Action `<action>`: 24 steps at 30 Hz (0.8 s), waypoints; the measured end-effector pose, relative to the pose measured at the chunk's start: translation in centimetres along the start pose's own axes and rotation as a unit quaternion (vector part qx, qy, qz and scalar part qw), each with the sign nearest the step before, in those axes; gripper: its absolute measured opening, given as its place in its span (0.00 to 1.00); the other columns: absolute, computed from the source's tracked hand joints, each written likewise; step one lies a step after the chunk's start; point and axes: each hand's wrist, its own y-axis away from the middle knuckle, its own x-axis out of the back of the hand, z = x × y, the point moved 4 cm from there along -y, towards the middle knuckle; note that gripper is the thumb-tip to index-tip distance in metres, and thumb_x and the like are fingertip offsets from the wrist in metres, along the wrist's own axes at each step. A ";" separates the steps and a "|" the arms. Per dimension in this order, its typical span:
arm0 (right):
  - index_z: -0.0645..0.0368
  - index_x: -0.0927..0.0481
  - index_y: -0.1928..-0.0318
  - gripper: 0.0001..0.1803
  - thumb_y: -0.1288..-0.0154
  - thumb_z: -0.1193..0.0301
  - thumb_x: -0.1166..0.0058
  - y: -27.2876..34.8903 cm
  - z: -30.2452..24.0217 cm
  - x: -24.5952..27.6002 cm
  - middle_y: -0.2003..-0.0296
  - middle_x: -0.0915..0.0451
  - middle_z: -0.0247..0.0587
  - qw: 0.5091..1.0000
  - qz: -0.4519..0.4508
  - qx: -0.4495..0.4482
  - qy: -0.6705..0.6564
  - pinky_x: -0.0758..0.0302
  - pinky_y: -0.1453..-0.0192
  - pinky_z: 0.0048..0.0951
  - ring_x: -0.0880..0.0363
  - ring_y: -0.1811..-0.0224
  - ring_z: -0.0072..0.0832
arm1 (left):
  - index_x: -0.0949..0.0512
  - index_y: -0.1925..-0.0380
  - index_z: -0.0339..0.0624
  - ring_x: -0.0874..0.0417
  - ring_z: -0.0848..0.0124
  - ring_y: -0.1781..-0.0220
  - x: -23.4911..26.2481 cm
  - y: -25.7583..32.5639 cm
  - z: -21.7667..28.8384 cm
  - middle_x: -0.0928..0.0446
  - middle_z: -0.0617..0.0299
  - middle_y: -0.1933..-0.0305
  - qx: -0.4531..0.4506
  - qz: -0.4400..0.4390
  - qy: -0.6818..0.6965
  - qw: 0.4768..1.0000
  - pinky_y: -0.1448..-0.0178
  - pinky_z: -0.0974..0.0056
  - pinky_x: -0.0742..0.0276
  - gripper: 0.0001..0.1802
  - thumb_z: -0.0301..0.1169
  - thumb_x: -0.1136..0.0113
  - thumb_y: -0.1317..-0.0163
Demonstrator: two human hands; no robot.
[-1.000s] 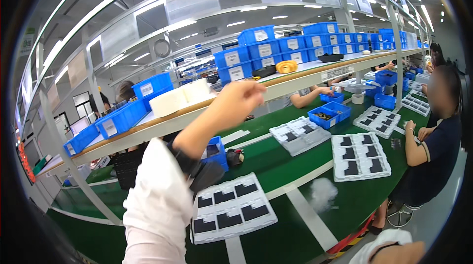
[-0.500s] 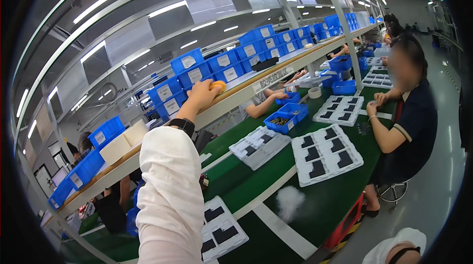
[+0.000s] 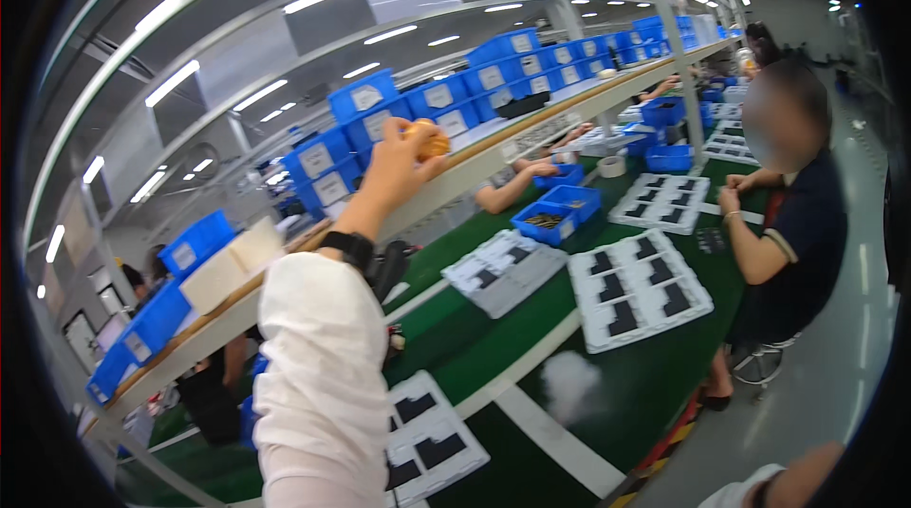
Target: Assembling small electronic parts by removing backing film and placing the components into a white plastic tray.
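My left hand [image 3: 401, 168], in a white sleeve with a dark watch at the wrist, is raised at the shelf edge. Its fingers are closed around a round orange thing [image 3: 433, 141] that looks like a roll of tape; motion blur hides its details. Directly behind the hand stand stacked blue bins [image 3: 372, 127] with white labels. At the lower right rim, part of my right hand [image 3: 807, 476] shows beyond a black wristband and a white sleeve. Its fingers are out of sight.
Below the shelf [image 3: 512, 146], a green bench [image 3: 517, 342] carries white trays [image 3: 697, 304] of black parts. Blue bins [image 3: 541, 223] hold small brass-coloured pieces. A crumpled clear plastic bag [image 3: 571, 385] lies nearer. A co-worker [image 3: 792, 185] sits at the right; another person's arm [image 3: 512, 193] reaches in opposite.
My left hand has lifted the orange roll up off the shelf edge. At the lower right, my right arm has shifted and shows more skin. The view has tilted slightly.
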 end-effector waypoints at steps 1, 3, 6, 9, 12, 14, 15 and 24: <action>0.59 0.26 0.65 0.14 0.42 0.61 0.53 5.9 1.6 0.2 0.68 0.25 0.44 0.982 0.143 0.116 -0.034 0.31 0.64 0.43 0.26 0.67 0.37 | 0.26 0.53 0.49 0.25 0.47 0.55 0.0 -0.4 0.5 0.38 0.46 0.50 -0.045 0.021 0.010 0.999 0.49 0.58 0.26 0.21 0.36 0.36 0.49; 0.61 0.28 0.56 0.27 0.44 0.49 0.46 8.4 -0.4 0.3 0.57 0.25 0.46 0.933 0.274 0.226 -0.051 0.34 0.55 0.57 0.27 0.55 0.40 | 0.25 0.55 0.48 0.27 0.49 0.52 0.0 -0.4 0.4 0.38 0.46 0.50 -0.045 0.038 0.045 0.997 0.46 0.57 0.29 0.18 0.34 0.37 0.47; 0.71 0.25 0.63 0.15 0.51 0.79 0.37 8.0 2.8 2.1 0.73 0.21 0.49 0.728 0.458 -0.501 0.098 0.22 0.73 0.25 0.21 0.76 0.28 | 0.25 0.55 0.48 0.29 0.51 0.49 2.2 1.9 -2.2 0.34 0.46 0.51 -0.056 0.065 0.032 0.996 0.43 0.56 0.32 0.18 0.25 0.39 0.48; 0.66 0.30 0.46 0.21 0.41 0.79 0.45 11.3 6.6 1.2 0.63 0.21 0.38 0.685 0.406 -0.602 0.057 0.24 0.64 0.21 0.23 0.67 0.20 | 0.25 0.56 0.47 0.30 0.51 0.48 3.1 3.9 3.0 0.33 0.47 0.52 -0.076 0.109 0.117 0.984 0.44 0.57 0.32 0.19 0.21 0.38 0.51; 0.63 0.30 0.45 0.21 0.39 0.78 0.47 16.0 7.5 1.3 0.63 0.22 0.36 0.628 0.368 -0.675 0.120 0.25 0.64 0.20 0.25 0.68 0.17 | 0.26 0.54 0.44 0.30 0.52 0.47 2.3 11.0 10.4 0.34 0.48 0.51 -0.084 0.068 0.179 0.978 0.44 0.57 0.33 0.22 0.17 0.40 0.52; 0.62 0.28 0.45 0.19 0.38 0.76 0.48 16.9 8.6 1.3 0.64 0.22 0.35 0.614 0.325 -0.712 0.096 0.26 0.64 0.19 0.26 0.69 0.16 | 0.31 0.47 0.47 0.33 0.51 0.47 3.0 18.5 14.2 0.37 0.48 0.49 -0.107 -0.021 0.207 0.972 0.47 0.53 0.32 0.35 0.22 0.31 0.60; 0.62 0.28 0.45 0.19 0.38 0.76 0.48 17.0 9.6 1.7 0.64 0.22 0.35 0.616 0.326 -0.710 0.096 0.26 0.64 0.19 0.26 0.69 0.16 | 0.30 0.47 0.49 0.33 0.54 0.48 2.7 21.7 15.5 0.38 0.47 0.49 -0.117 -0.068 0.262 0.955 0.48 0.54 0.32 0.36 0.25 0.29 0.61; 0.64 0.27 0.48 0.17 0.39 0.78 0.48 18.6 21.4 -3.6 0.55 0.24 0.40 0.711 0.333 -0.559 -0.267 0.29 0.50 0.25 0.26 0.56 0.23 | 0.35 0.43 0.39 0.30 0.64 0.45 -3.7 39.8 14.0 0.41 0.57 0.50 0.259 -0.056 0.503 0.822 0.43 0.63 0.28 0.39 0.18 0.30 0.59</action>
